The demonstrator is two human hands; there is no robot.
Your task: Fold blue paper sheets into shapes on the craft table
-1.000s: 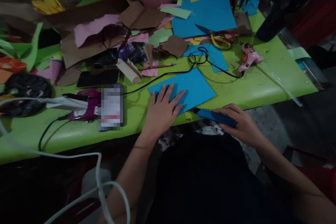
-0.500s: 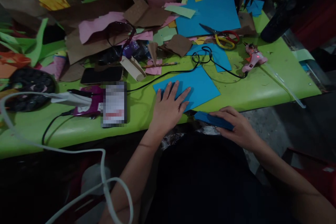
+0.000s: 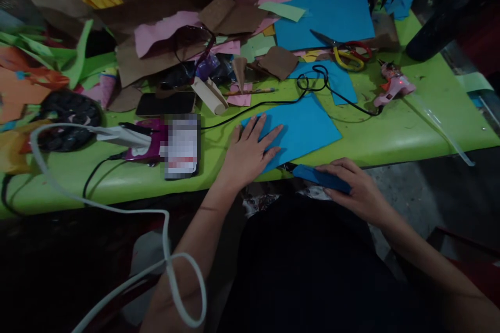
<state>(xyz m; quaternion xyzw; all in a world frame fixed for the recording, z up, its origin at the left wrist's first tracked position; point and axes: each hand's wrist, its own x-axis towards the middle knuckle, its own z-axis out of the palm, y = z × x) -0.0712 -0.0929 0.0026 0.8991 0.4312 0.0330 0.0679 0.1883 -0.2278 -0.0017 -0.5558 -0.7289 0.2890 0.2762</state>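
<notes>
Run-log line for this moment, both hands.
left hand: flat on blue paper sheet | right hand: holding blue-handled cutter, tip by sheet's near edge | beyond: red-and-yellow-handled scissors, pink glue gun

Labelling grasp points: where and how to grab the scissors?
I'd grip the scissors by the red and yellow handles, from above and the near right: the loops face right, while the blades point left, over the blue sheet. Stay left of the pink glue gun.
</notes>
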